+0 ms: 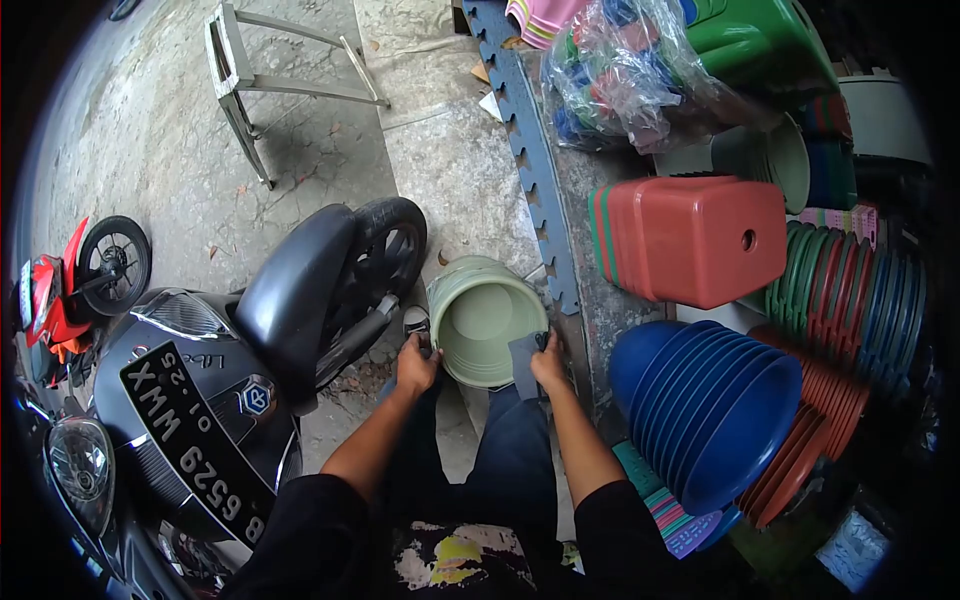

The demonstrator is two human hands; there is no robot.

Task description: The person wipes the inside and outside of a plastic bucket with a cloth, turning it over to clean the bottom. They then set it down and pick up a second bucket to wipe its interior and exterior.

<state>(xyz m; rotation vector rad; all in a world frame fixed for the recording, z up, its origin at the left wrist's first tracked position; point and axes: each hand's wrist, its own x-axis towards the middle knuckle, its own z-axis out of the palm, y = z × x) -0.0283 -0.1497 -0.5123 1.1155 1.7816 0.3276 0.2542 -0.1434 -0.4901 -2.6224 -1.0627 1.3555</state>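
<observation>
A pale green plastic bucket (485, 315) is in front of my legs, with its open mouth facing me. My left hand (417, 366) is closed on the left side of its rim, thumb toward the inside. On the opposite side, my right hand (547, 362) pinches a grey piece that looks like a cloth (524, 366). That grey piece hangs over the bucket's lower right rim and partly covers it. A small dark part shows by the right fingertips; I cannot make out what it is.
A dark motorcycle (290, 300) stands close on my left, with a red one (60, 290) farther off. A metal stand (235, 65) is ahead. To my right are stacked blue basins (700, 400), red tubs (700, 240) and a plastic bag (630, 85) of goods.
</observation>
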